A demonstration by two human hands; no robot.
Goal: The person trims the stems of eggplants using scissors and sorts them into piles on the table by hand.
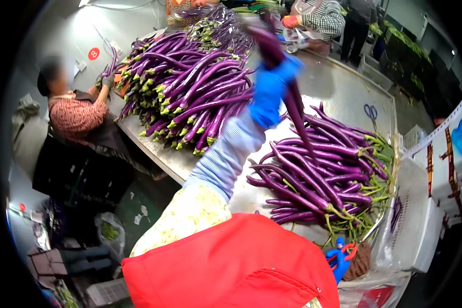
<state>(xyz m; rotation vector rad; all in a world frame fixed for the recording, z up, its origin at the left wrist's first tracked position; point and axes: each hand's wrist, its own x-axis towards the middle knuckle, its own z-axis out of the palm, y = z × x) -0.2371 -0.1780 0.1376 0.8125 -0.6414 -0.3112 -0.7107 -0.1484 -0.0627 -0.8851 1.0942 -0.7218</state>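
Note:
My left hand (274, 90), in a blue glove, is raised over the metal table (326, 84) and closed round a few long purple eggplants (295, 110), blurred by motion. To its left lies a big pile of eggplants (190, 95) with green caps toward me. On the right side is a looser pile of eggplants (318, 169), their long green stems pointing right. Low at the right, my right hand (339, 261), also blue-gloved, is wrapped round red-handled scissors (350, 251) beside the stems.
A co-worker (77, 113) stands at the table's left side; other people are behind its far edge (321, 20). Dark-handled scissors (371, 112) lie at the table's right. White foam boxes (418, 205) stand beyond the right edge, black crates (82, 174) at the left.

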